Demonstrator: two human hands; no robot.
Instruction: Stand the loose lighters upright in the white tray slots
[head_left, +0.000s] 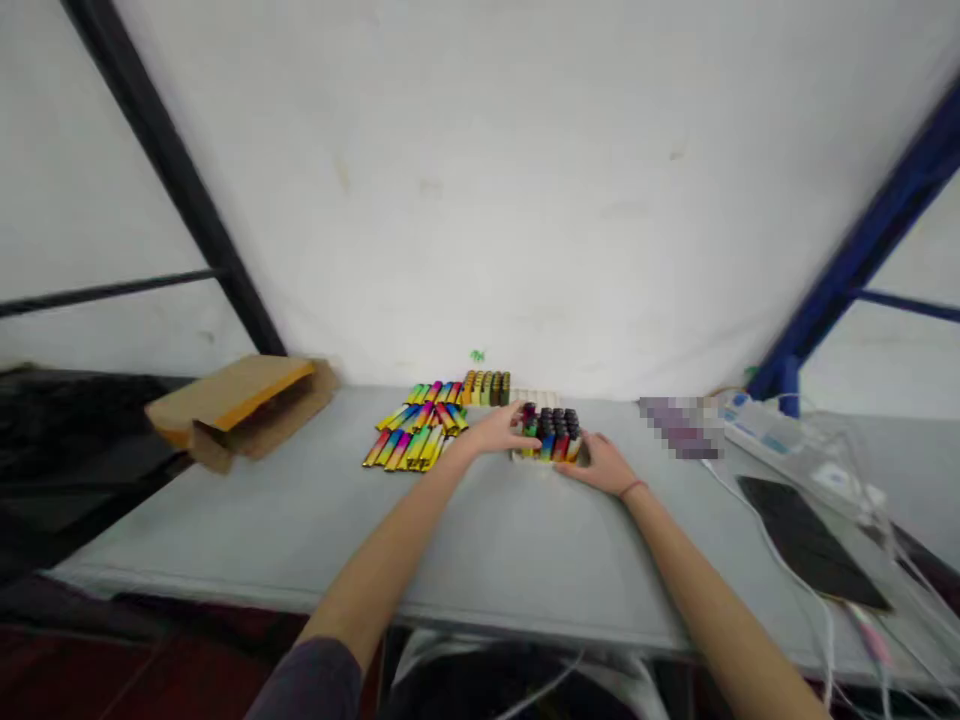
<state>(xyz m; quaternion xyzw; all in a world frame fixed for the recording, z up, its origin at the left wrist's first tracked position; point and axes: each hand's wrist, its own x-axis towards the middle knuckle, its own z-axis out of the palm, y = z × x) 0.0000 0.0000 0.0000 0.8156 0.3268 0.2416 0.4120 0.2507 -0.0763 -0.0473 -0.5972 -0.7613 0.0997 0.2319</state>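
Observation:
A small pale tray (517,456) holds several upright colourful lighters (559,440) with black tops. My left hand (498,430) is at the tray's left side, its thumb and fingers closed around a lighter (529,413) with a reddish-purple top. On the right side, my right hand (600,464) grips the tray, with fingers along its side and thumb at the front corner. Left of my left hand, rows of colourful lighters (409,440) with gold ends lie flat on the table. Behind them stands a block of upright yellow and gold lighters (486,388).
An empty-looking pale tray (536,398) sits against the wall. An open cardboard box (240,400) lies at the table's left edge. On the right are a power strip (787,450) with white cables, a dark phone (814,540) and a blurred-out purplish item (679,428).

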